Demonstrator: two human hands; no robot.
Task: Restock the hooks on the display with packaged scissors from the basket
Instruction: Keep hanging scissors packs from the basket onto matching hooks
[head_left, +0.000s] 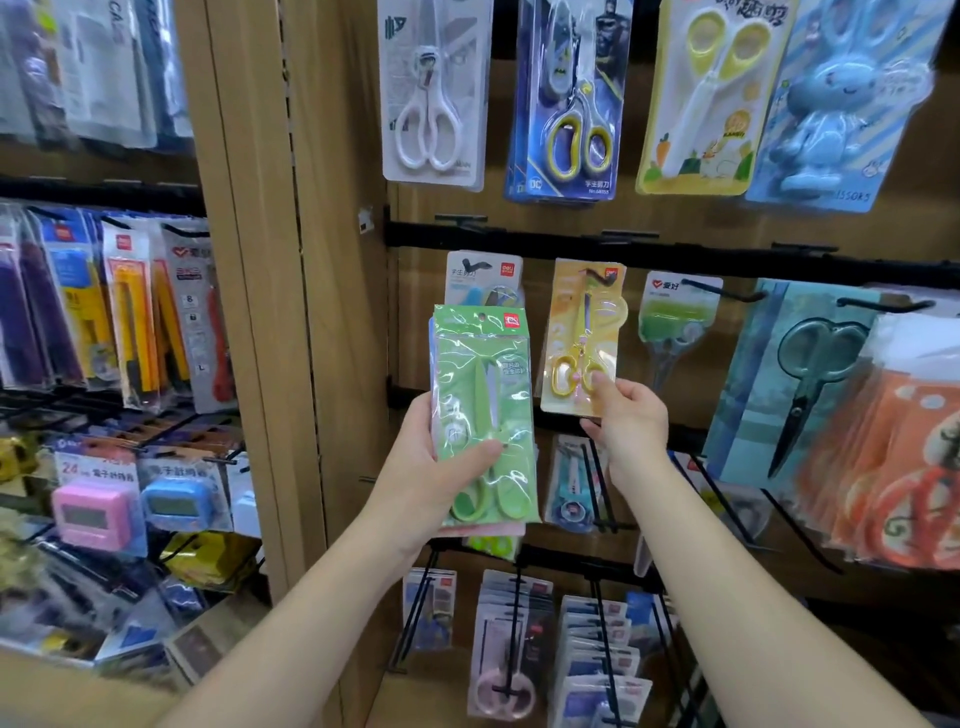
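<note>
Gripping a stack of green scissors packs (485, 395) upright in the left hand (441, 467), ready for hanging, and pinching the bottom of the yellow pack (582, 332) with fingers of the right hand (631, 423), likely to steady it on its hook (598, 275).

Two hands are showing: left hand (441, 470), right hand (631, 426). Four scissor packs are hanging up top: white pack (434, 93), dark pack (569, 104), big yellow pack (711, 104), bunny pack (841, 114). Two little timers are sitting left: pink timer (91, 514), blue timer (174, 506).
</note>
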